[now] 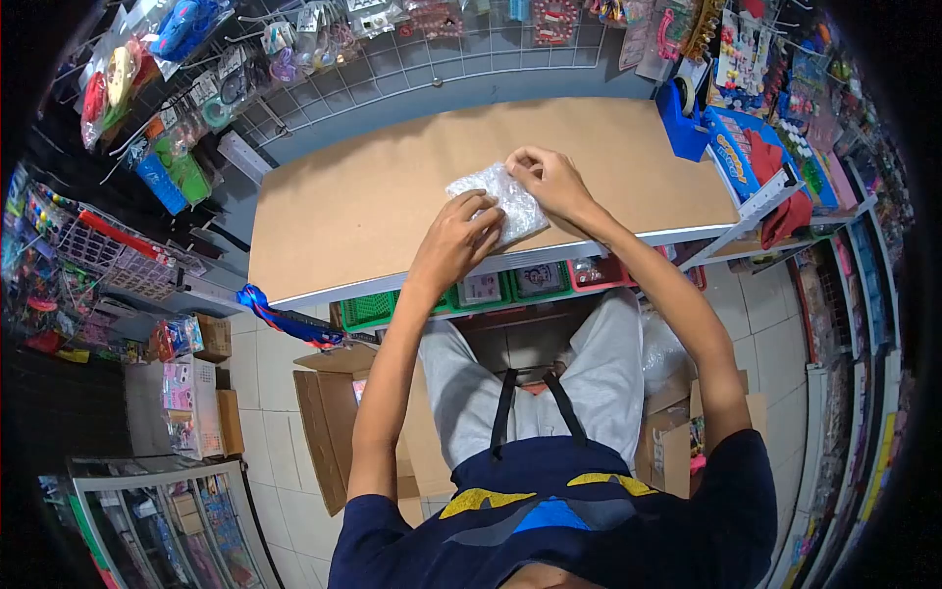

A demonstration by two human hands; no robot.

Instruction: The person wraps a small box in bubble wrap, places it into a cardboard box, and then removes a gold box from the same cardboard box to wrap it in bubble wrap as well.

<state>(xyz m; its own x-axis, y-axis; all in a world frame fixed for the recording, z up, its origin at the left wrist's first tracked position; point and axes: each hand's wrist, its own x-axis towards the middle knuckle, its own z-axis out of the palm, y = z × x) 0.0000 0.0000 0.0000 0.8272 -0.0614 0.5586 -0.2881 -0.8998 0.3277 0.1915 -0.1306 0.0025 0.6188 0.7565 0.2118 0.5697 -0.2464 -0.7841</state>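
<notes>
A flat, squarish packet in clear bubble wrap (517, 208) lies near the front edge of the tan tabletop (363, 187). My left hand (461, 232) rests over its left side, fingers bent and pressed against the wrap. At the far right corner, my right hand (549, 183) is closed in a pinch, thumb and forefinger together at the wrap's edge. Whatever is inside the packet cannot be made out through the bubbles.
A blue tape dispenser (684, 118) stands at the table's back right, beside a blue printed box (738, 152). Green baskets (368, 310) and a red basket (596, 275) sit under the tabletop. An open cardboard box (329, 422) is on the floor. Hanging goods line the wire grid (392, 79).
</notes>
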